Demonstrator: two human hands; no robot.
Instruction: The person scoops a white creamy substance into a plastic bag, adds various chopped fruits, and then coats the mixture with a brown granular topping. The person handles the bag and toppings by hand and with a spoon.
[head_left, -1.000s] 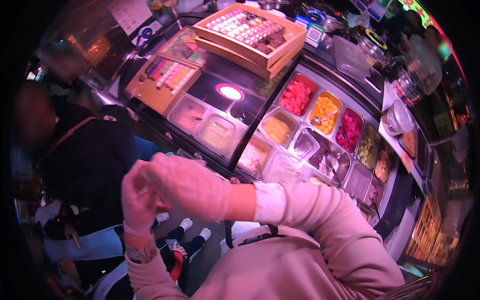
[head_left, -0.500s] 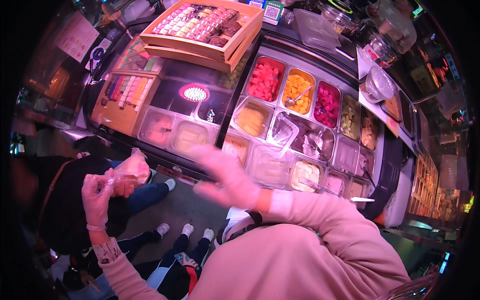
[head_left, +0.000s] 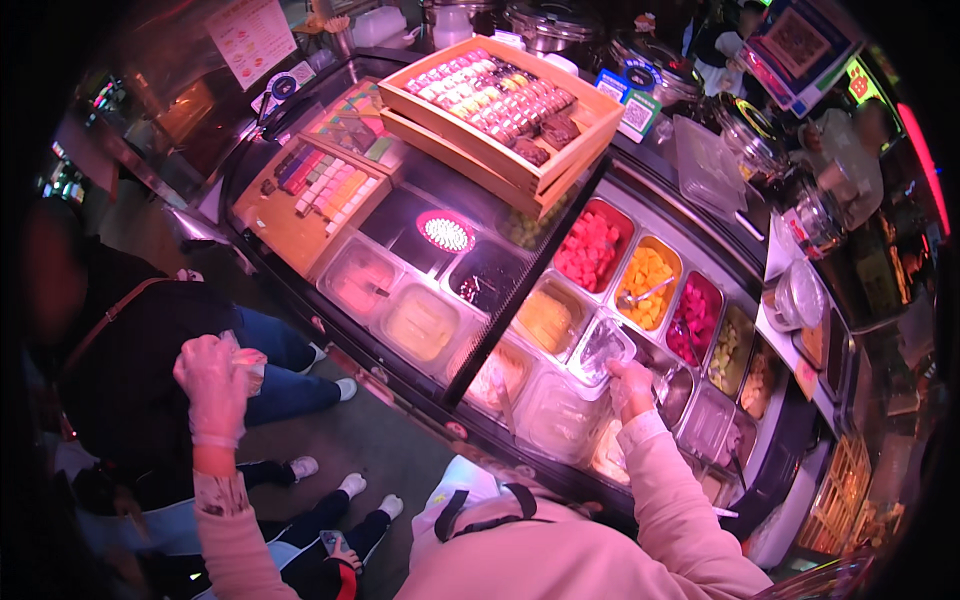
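On the left, my gloved left hand [head_left: 212, 380] is raised over the floor in front of a person in black. Its fingers close around a small clear plastic bag [head_left: 250, 362] with something pinkish in it, mostly hidden by the hand. My right hand [head_left: 632, 388] reaches over the counter, fingers bent on the near rim of a clear plastic container [head_left: 603, 352]. That container rests among metal pans. Beyond it are pans of red fruit cubes [head_left: 594, 246] and yellow fruit cubes [head_left: 648, 282], the latter with a spoon.
A wooden tray [head_left: 545, 185] of wrapped sweets stands at the back of the counter. Coloured blocks [head_left: 335, 190] lie under the glass at the left. Beside the red cubes stand code signs [head_left: 637, 112]. People's legs and shoes [head_left: 350, 485] show below the counter.
My right hand has moved right across the pans to the clear container and closed on its rim. The view has shifted. My left hand has turned and now covers more of the bag.
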